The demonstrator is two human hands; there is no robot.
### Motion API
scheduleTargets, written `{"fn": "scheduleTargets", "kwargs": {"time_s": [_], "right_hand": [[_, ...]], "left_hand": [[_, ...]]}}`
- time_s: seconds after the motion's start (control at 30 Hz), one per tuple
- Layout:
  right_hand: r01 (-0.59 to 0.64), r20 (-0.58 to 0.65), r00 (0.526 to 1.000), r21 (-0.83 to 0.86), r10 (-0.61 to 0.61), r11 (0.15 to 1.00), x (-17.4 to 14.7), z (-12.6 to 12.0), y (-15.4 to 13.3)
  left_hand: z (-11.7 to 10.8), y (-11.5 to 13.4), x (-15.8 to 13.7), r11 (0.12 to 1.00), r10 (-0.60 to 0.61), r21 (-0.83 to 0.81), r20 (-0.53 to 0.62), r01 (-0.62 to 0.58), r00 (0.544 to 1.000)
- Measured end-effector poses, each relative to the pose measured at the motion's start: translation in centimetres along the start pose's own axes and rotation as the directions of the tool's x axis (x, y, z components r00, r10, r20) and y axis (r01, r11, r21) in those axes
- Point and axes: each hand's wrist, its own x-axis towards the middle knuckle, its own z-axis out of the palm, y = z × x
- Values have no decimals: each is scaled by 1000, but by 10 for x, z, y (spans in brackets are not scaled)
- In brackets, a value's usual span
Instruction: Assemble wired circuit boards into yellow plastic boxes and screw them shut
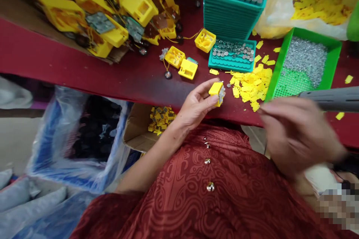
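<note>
In my left hand is a small yellow plastic case, gripped between thumb and fingers above the table's front edge. A grey clear part shows on the case's right side. My right hand is smeared by motion in front of the table edge. Its fingers look curled, but whether they hold anything is unclear. Right behind it a grey cylindrical tool reaches in from the right edge. A pile of flat yellow pieces lies between my hands. Beyond my left hand sit open yellow cases with wires and a small round speaker.
A teal tray holds button cells, behind it stacked teal trays. A green basket contains small metal parts. Yellow housings are heaped at back left. Below the table stand a cardboard box and a plastic-lined blue crate.
</note>
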Motion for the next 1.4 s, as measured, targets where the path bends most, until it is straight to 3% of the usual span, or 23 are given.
{"fn": "scheduleTargets", "kwargs": {"time_s": [0.1, 0.2, 0.33, 0.47, 0.57, 0.7, 0.8, 0.93, 1.13, 1.4], "right_hand": [[92, -6, 996, -3, -92, 996, 12, 42, 15], [52, 93, 994, 87, -60, 995, 21, 71, 32], [-19, 149, 989, 179, -8, 984, 23, 78, 37], [64, 119, 989, 161, -84, 985, 25, 78, 35], [110, 110, 986, 155, -128, 982, 27, 81, 39], [113, 133, 982, 175, -137, 978, 32, 81, 47], [112, 147, 979, 195, -142, 974, 35, 78, 51], [116, 193, 967, 251, -168, 961, 36, 76, 52], [40, 235, 968, 222, -94, 974, 35, 75, 53], [27, 163, 984, 230, -66, 973, 33, 81, 53]], "left_hand": [[-3, -4, 1, 996, 83, 45, -10, -83, 996], [-8, -6, 2, 979, 175, 106, -13, -173, 984], [-17, -4, 6, 939, 279, 203, 25, -279, 960], [-22, 3, 8, 886, 332, 320, 67, -336, 941], [-21, 8, 6, 905, 300, 301, 46, -300, 953], [-16, 10, 1, 976, 113, 190, -5, -110, 994], [-11, 9, -1, 993, 26, 114, -21, -23, 999], [-7, 9, -2, 999, 1, 54, -35, 1, 999], [-7, 14, -2, 996, 10, 94, -31, -7, 999], [-8, 14, -2, 996, -16, 86, -45, 20, 999]]}}
